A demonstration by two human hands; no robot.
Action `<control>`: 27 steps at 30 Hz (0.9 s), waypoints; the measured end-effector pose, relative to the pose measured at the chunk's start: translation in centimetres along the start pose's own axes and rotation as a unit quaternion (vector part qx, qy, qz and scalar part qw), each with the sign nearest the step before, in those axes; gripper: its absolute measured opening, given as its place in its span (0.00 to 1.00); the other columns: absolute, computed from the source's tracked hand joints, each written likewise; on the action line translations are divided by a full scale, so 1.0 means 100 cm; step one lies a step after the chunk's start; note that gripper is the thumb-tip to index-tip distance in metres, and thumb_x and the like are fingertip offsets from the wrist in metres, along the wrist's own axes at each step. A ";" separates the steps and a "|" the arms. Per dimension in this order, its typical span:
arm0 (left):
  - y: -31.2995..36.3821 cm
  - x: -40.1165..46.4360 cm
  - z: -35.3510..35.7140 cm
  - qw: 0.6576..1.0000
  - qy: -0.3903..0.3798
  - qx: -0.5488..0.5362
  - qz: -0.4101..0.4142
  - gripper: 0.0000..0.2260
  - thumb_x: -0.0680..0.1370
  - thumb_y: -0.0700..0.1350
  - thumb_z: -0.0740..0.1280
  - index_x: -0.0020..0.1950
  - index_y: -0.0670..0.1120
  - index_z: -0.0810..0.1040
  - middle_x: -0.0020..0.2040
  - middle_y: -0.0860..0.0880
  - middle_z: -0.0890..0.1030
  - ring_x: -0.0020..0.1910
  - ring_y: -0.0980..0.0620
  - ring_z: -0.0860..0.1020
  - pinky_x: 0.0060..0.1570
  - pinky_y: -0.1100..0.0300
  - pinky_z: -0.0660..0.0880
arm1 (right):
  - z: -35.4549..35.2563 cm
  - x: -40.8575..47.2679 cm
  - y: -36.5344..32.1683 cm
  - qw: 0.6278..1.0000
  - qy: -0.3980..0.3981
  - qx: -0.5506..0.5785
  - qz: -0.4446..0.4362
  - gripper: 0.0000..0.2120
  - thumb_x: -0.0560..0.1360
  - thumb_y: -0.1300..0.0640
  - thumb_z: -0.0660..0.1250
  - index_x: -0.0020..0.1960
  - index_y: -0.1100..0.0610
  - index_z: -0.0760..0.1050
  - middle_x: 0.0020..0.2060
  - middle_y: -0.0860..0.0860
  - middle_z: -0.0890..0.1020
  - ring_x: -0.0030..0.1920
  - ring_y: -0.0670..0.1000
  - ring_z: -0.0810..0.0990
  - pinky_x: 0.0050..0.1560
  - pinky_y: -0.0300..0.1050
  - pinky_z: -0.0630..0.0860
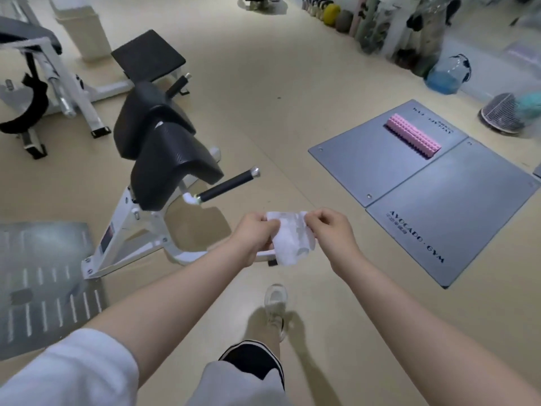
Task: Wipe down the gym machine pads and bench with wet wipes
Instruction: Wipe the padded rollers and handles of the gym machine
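Observation:
A white wet wipe (292,237) hangs spread between both hands in front of me. My left hand (253,238) pinches its left edge and my right hand (330,237) pinches its upper right corner. To the left and beyond the hands stands a white-framed gym machine with two black curved pads (164,145) and a black handle (227,186). Farther back is a flat black pad (147,55) on the same frame. A black bench pad (26,35) shows at the far left edge.
Two grey floor mats (450,206) lie to the right, with a pink foam roller (414,137) on the far one. A metal footplate (44,282) lies at the lower left. A white bin (80,30), kettlebells (328,10), a blue jug (448,74) and a fan (503,114) stand farther off.

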State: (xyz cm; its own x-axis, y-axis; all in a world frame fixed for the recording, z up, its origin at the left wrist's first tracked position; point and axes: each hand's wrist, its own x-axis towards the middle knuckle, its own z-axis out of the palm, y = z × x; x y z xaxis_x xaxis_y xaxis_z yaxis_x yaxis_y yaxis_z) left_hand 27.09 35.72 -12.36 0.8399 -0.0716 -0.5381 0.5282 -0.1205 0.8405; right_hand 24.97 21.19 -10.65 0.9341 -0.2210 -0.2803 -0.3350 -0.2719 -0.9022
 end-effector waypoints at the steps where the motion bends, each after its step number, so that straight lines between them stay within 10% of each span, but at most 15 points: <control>1: 0.012 0.020 0.010 1.000 -0.005 -0.019 -0.009 0.09 0.73 0.33 0.58 0.35 0.43 0.68 0.29 0.48 0.68 0.23 0.55 0.68 0.39 0.58 0.74 | -0.003 0.020 -0.005 0.999 0.014 -0.041 -0.032 0.10 0.73 0.60 0.63 0.33 0.56 0.72 0.32 0.50 0.76 0.34 0.49 0.72 0.37 0.42 0.68; 8: 0.104 0.142 0.052 0.970 -0.074 -0.216 -0.078 0.11 0.80 0.47 0.59 0.47 0.43 0.77 0.36 0.48 0.82 0.33 0.53 0.81 0.41 0.61 0.79 | -0.031 0.154 -0.029 0.940 -0.052 -0.279 -0.188 0.08 0.75 0.59 0.65 0.50 0.57 0.81 0.54 0.53 0.76 0.57 0.52 0.74 0.55 0.46 0.71; 12: 0.140 0.190 0.057 0.986 -0.051 -0.155 -0.024 0.04 0.78 0.35 0.61 0.46 0.41 0.75 0.34 0.49 0.81 0.29 0.59 0.80 0.38 0.67 0.79 | -0.054 0.219 -0.047 0.919 -0.125 -0.276 -0.251 0.13 0.76 0.61 0.63 0.61 0.55 0.76 0.62 0.52 0.74 0.62 0.48 0.69 0.63 0.42 0.67; 16: 0.171 0.239 0.057 0.994 -0.018 -0.099 0.032 0.04 0.77 0.35 0.63 0.45 0.43 0.75 0.40 0.45 0.78 0.36 0.51 0.78 0.42 0.63 0.79 | -0.069 0.303 -0.065 0.980 -0.185 -0.053 -0.040 0.19 0.75 0.59 0.66 0.64 0.56 0.69 0.59 0.46 0.74 0.60 0.45 0.71 0.62 0.39 0.67; 19: 0.194 0.278 0.059 0.994 0.045 -0.064 0.079 0.06 0.76 0.35 0.64 0.41 0.45 0.74 0.36 0.47 0.76 0.36 0.51 0.75 0.45 0.60 0.76 | -0.067 0.371 -0.074 0.948 -0.314 -0.022 0.057 0.09 0.76 0.60 0.64 0.55 0.60 0.76 0.47 0.52 0.81 0.50 0.50 0.76 0.57 0.45 0.70; 27: 0.249 0.390 0.085 0.960 0.230 -0.053 0.152 0.11 0.74 0.39 0.68 0.39 0.55 0.79 0.38 0.54 0.80 0.40 0.56 0.74 0.43 0.61 0.69 | -0.051 0.545 -0.125 0.902 -0.362 0.072 0.224 0.06 0.77 0.64 0.61 0.42 0.59 0.73 0.27 0.48 0.82 0.27 0.44 0.81 0.30 0.34 0.78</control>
State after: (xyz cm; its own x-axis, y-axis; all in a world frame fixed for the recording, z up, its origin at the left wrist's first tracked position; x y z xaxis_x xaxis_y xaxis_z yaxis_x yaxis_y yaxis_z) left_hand 71.93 21.48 -12.90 0.9106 0.3605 -0.2020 0.2392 -0.0612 0.9690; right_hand 79.44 7.78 -12.99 0.5615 0.4052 -0.7214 -0.7286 -0.1712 -0.6632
